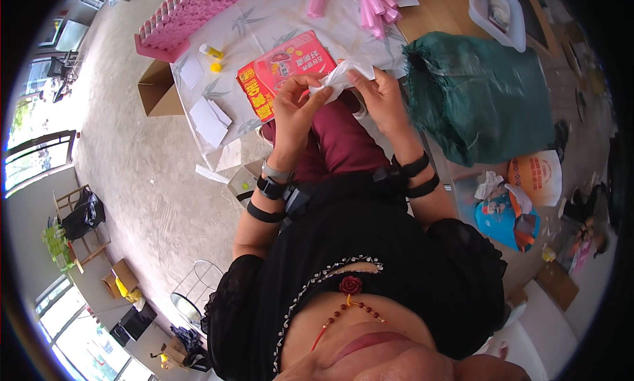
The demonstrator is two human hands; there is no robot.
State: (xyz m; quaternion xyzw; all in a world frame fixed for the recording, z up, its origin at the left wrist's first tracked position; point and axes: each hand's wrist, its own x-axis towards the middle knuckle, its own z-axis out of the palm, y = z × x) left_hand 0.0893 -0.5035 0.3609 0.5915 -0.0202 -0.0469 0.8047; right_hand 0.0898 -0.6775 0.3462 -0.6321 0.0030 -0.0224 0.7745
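Worktop (pixel 284 10) under a leaf-patterned cloth: at far left, a pink tray of pink tubes (pixel 191 16); near it, a glue stick (pixel 211 51) beside its yellow cap (pixel 216 68); loose white papers (pixel 209 120) toward the near left edge. A green sack (pixel 482 97) lies to the right. The flat red package (pixel 287 70) is partly covered by the left hand (pixel 297 107) and the white sheet (pixel 342 77). Both hands, fingers curled, pinch this sheet, the right hand (pixel 380 100) at its right end; the material is possibly thin plastic.
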